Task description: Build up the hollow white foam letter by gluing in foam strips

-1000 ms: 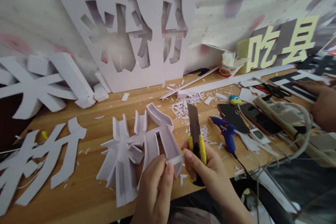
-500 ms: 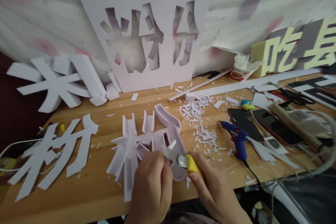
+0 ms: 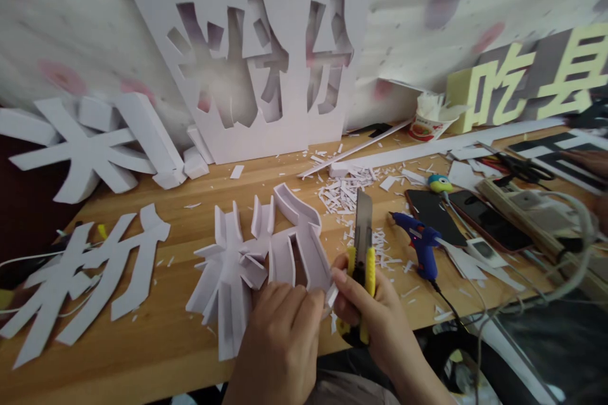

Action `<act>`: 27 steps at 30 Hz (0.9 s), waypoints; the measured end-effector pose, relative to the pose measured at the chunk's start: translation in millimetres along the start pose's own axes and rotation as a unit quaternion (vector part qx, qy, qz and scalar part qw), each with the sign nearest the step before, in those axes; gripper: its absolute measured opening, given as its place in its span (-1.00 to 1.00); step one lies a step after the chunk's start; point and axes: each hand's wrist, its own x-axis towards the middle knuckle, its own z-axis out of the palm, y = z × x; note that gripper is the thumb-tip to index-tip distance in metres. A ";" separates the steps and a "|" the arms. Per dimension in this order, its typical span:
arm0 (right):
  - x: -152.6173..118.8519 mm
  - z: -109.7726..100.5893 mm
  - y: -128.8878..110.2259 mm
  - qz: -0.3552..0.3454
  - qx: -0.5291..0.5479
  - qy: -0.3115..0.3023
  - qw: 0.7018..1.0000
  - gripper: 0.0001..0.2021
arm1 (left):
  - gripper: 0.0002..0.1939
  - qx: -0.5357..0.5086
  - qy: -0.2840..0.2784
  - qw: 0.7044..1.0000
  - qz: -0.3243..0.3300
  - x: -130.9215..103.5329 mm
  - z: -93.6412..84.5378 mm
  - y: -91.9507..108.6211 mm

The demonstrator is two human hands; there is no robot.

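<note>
In right fingers (image 3: 354, 290), head view: yellow cutter (image 3: 363, 256), wrapped firmly, blade up; small white strip (image 3: 331, 295) at the tips. As for left fingers (image 3: 289, 307): curled, near strip, can't tell grip. On wooden surface (image 3: 156, 367) just beyond: white walled letter form (image 3: 281, 256), partly hidden by left hand (image 3: 280, 338). Right of it: white scraps (image 3: 344, 193), blue glue gun (image 3: 422, 242), black phone (image 3: 491, 220).

I have my left hand (image 3: 280, 335) curled, knuckles up, near centre; just right, my right hand (image 3: 382, 313) grips, thumb angled left.
</note>
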 end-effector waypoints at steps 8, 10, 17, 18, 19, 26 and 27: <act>5.9 -0.1 -11.4 0.035 0.063 -0.117 0.991 -0.63 | -0.38 -0.376 -0.102 0.881 -0.270 -9.5 17.0 7.5; 6.1 -1.0 -12.2 0.039 0.049 -0.135 0.989 -0.64 | -0.37 -0.428 -0.131 0.843 -0.297 -5.5 17.4 5.8; 6.5 -13.4 -5.6 -0.030 -0.065 -0.121 0.990 -0.64 | -0.39 -0.447 -0.113 0.827 -0.322 0.3 10.4 6.7; 5.9 -17.2 -4.7 -0.080 -0.115 -0.099 0.985 -0.64 | -0.39 -0.443 -0.087 0.832 -0.322 0.4 10.6 5.8; 4.8 -21.2 -4.1 -0.139 -0.175 -0.080 0.971 -0.62 | -0.40 -0.440 -0.060 0.835 -0.325 0.5 11.3 4.4; -5.7 -39.0 5.5 -0.352 -0.436 -0.086 0.824 -0.57 | -0.37 -0.418 0.039 0.845 -0.330 -1.0 20.6 1.6; -6.6 -40.2 7.9 -0.345 -0.429 -0.082 0.831 -0.56 | -0.37 -0.398 0.045 0.856 -0.326 -1.0 20.8 4.3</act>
